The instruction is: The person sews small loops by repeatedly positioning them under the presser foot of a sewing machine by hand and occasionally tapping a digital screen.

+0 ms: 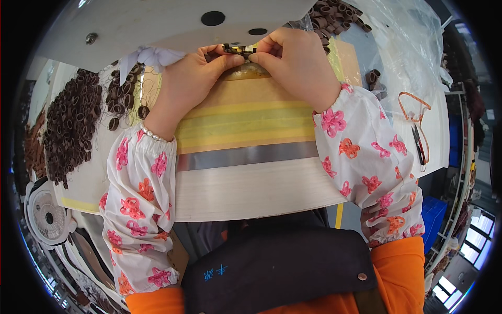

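Under the pale machine head, at the far edge of the board, I pinch a short row of small brown curls between both hands. My left hand comes in from the left, thumb and forefinger closed on the row's left end; my right hand mirrors it on the right end, fingertips pressed together on the curls. Both grips are tight pinches, not full fists, and the piece sits just above the tan patch where the board meets the machine.

I judge the row very light and soft, little rolled tubes of hair that would squash or uncoil under a hard squeeze, and loose enough to slide out of line. So I hold it at the two ends with the fingertip pads only, keeping it stretched a little between the hands. Its long axis runs left to right across my view, roughly level, parallel to the yellow and grey stripes on the board. Which way the open ends of the single curls face I cannot tell; my fingers hide most of them.

Heaps of like curls lie to my left and another heap beyond my right hand. Scissors rest well off to the right, near clear bags.
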Available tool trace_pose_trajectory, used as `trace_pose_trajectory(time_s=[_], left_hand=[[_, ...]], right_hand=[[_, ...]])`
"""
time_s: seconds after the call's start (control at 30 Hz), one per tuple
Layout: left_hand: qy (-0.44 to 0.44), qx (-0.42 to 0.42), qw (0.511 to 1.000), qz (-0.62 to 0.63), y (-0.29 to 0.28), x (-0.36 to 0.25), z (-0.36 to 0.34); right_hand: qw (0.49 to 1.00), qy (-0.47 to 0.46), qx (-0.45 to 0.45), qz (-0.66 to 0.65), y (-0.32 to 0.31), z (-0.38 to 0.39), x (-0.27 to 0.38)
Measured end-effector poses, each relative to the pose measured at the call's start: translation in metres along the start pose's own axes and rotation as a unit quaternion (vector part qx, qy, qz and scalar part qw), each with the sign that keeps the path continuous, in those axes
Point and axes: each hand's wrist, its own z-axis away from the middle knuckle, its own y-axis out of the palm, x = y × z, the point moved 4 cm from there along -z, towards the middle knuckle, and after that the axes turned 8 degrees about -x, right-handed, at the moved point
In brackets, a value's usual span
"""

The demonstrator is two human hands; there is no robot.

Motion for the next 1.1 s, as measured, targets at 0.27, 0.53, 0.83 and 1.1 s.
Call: trace_pose_trajectory(time_s=[0.27, 0.53, 0.83, 1.1], left_hand=[[0.034, -0.014, 0.999, 0.026, -0.001, -0.008, -0.001], [0.073, -0.03, 0.98, -0.184, -0.002, -0.013, 0.005], [0.293, 0.006, 0.956, 0.0, -0.001, -0.037, 0.051], [0.332, -0.117, 0.919, 0.176, -0.013, -0.037, 0.035]], right_hand=[[0.998, 0.002, -0.034, -0.053, 0.002, -0.002, -0.003], [0.998, 0.008, -0.048, -0.047, -0.004, 0.007, -0.004], [0.921, 0.252, 0.143, -0.26, 0.004, 0.021, 0.004], [0.965, 0.03, 0.167, -0.201, -0.003, 0.054, 0.056]])
